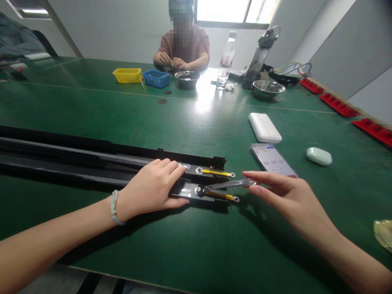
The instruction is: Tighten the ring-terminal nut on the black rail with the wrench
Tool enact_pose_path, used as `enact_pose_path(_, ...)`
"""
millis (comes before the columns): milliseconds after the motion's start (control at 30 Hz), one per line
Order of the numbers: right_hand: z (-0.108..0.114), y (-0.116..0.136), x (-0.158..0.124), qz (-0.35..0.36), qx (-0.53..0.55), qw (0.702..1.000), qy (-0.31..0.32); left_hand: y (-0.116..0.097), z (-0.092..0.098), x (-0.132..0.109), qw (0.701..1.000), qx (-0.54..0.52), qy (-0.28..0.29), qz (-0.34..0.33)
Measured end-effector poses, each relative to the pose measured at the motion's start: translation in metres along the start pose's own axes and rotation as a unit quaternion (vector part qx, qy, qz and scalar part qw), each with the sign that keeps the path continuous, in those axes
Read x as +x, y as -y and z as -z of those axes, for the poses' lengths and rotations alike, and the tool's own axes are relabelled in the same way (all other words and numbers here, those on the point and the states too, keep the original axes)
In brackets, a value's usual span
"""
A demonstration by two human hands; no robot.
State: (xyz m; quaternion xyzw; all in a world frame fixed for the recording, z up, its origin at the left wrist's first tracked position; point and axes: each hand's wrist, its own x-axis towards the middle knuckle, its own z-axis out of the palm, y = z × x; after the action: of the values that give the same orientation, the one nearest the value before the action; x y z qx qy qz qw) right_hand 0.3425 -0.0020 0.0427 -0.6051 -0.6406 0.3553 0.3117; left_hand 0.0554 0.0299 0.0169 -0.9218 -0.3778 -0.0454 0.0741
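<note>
Long black metal channels (76, 169) lie side by side on the green table, their ends near the middle. My left hand (156, 183) lies across them close to these ends, fingers over the far channel and thumb along the near one. Between the thumb and fingers of my right hand (284, 194) is a wrench (228, 185). Its other end sits around a nut (199, 189) on the near channel. A yellow-sleeved wire with a ring terminal (219, 173) is fastened to the far channel; a second yellow-sleeved wire (225, 196) sticks out beside the wrench.
A phone with a timer (274, 161), a white power bank (265, 127) and a pale green case (319, 156) lie to the right. Farther back are yellow (128, 76) and blue bins (156, 79), metal bowls (268, 90) and bottles (226, 61). Another person (183, 45) sits opposite.
</note>
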Motion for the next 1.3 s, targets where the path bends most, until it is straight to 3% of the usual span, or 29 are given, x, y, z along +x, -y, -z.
enact_pose_path(267, -0.009, -0.004, 0.006, -0.023, 0.074, 0.996, -0.034, 0.002, 0.005, -0.003, 1.0, -0.001, 0.003, 0.001)
enact_pose_path(467, -0.008, -0.013, 0.007, -0.056, 0.142, 0.988, -0.026, -0.001, 0.002, 0.0, 1.0, -0.002, -0.005, 0.0)
enact_pose_path(1300, 0.0, -0.003, -0.008, -0.001, 0.091, 0.99, 0.108, 0.001, -0.001, 0.004, 1.0, 0.002, -0.004, 0.0)
